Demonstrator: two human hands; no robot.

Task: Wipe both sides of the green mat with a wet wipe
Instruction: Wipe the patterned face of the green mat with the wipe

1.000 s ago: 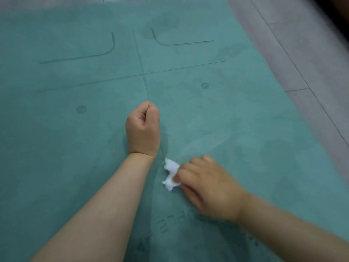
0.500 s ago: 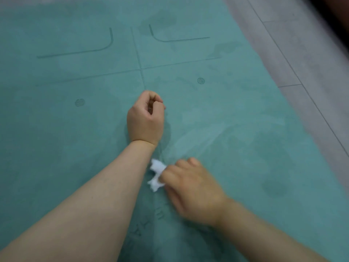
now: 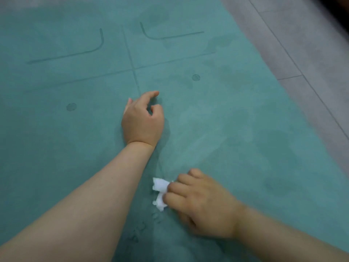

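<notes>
The green mat [image 3: 236, 114] lies flat and fills most of the view, with dark alignment lines, two dots and darker damp patches on it. My right hand [image 3: 200, 203] grips a crumpled white wet wipe [image 3: 159, 191] and presses it on the mat near the bottom centre. My left hand [image 3: 142, 120] rests on the mat above it, wrist down, fingers loosely curled and partly spread, holding nothing. Faint printed letters show beside my left forearm.
Grey floor tiles [image 3: 306, 46] run along the mat's right edge. A dark shape sits at the top right corner.
My left hand has gone from a tight fist to loosely spread fingers. My right hand has slid the wipe a little left and back, still low on the mat.
</notes>
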